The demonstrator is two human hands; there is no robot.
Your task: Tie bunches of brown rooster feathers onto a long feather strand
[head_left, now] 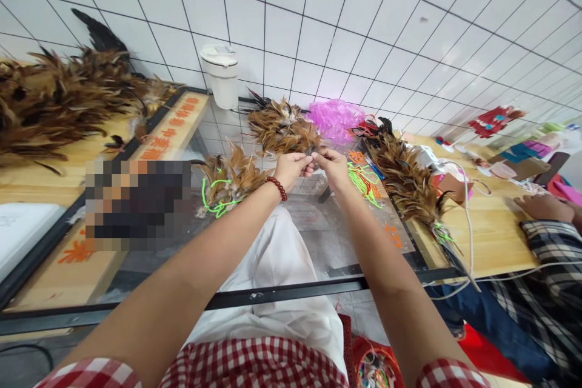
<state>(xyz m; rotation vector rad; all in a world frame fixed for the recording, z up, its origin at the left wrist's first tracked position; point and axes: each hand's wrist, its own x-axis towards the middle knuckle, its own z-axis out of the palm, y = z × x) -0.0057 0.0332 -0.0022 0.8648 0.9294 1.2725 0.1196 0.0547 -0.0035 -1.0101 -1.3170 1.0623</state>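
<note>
Both my arms reach forward over a glass-topped table (318, 236). My left hand (291, 168), with a dark red bead bracelet (277, 187) on its wrist, is closed in a pinch on the base of a bunch of brown feathers (280, 127). My right hand (334, 165) is closed too, its fingertips meeting the left hand's at the same bunch. A second feather bunch tied with green cord (226, 185) lies just left of my left hand.
A big pile of brown and black feathers (54, 100) covers the left bench. A white lidded cup (222, 74), pink plastic (335, 118), green and red cords (361, 179) and a long feather row (407, 182) lie beyond. Another person's hand and plaid sleeve (545, 218) rest at right.
</note>
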